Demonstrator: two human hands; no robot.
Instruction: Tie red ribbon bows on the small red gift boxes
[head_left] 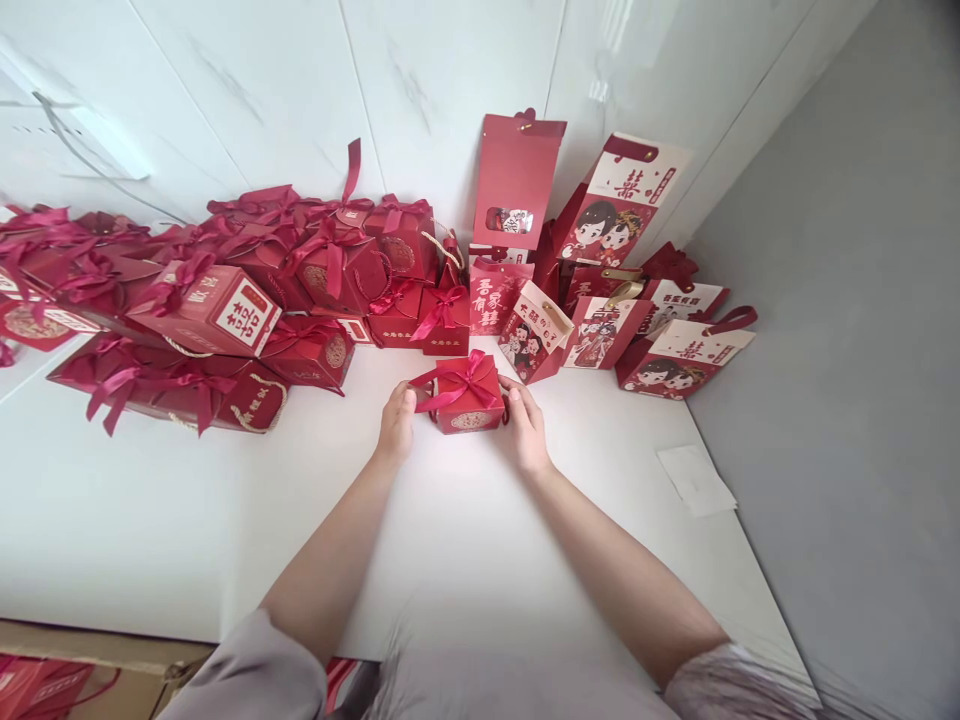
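Left grip [396, 422] curls beside the ribbon [471, 384] at the left of a small red box [486, 418]; right grip [528, 428] sits at its right side. Whether either is closed on anything, I cannot tell. The box stands on the white desk [442, 560], before stacked gift boxes [334, 275] and printed bags [622, 205]. Paper [697, 480] lies near the right edge.

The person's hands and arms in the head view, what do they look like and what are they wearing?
The ungloved left hand and ungloved right hand lead to bare forearms, with no jewellery clearly visible. The loose, greyish-mauve fabric left sleeve and similar right sleeve cover the arms above.
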